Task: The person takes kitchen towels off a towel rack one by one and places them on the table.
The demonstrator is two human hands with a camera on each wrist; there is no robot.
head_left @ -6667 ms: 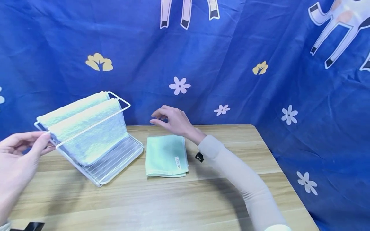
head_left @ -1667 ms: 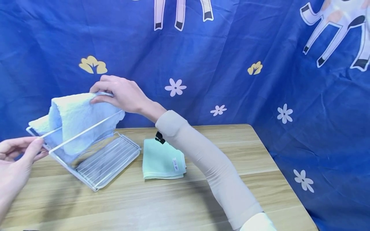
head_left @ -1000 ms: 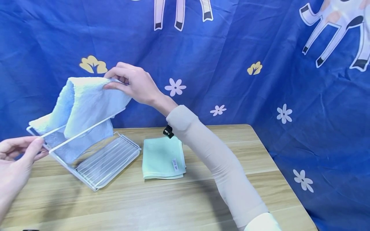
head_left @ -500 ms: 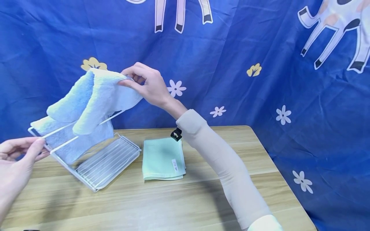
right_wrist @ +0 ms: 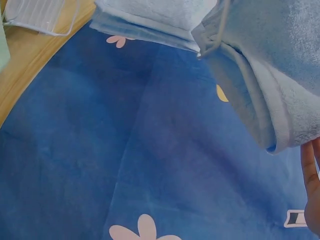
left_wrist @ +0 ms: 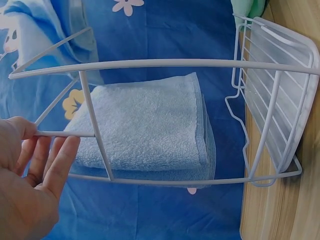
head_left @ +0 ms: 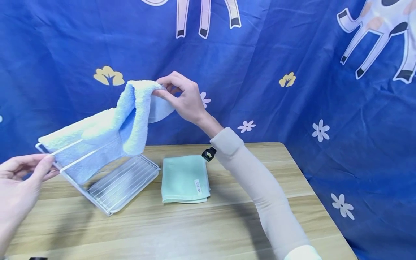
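Note:
A white wire rack (head_left: 125,182) with an upright side frame and a low slatted tray stands at the left of the table. My left hand (head_left: 24,180) grips a thin bar at the frame's upper left, clearest in the left wrist view. A folded light blue towel (left_wrist: 142,125) hangs over a bar of the rack. My right hand (head_left: 183,95) pinches the top edge of a second light blue towel (head_left: 139,112), held up to the right of the hanging one. In the right wrist view, fingers (right_wrist: 310,167) show at the edge of that lifted towel.
A folded mint green cloth (head_left: 183,180) with a small white label lies right of the rack on the wooden table (head_left: 182,231). Behind and to the right hangs a blue curtain (head_left: 221,72) with printed flowers and animals.
My right hand came over to the rack from above the green cloth, took hold of the front towel and drew it up and to the right off the bar. My left hand kept its grip.

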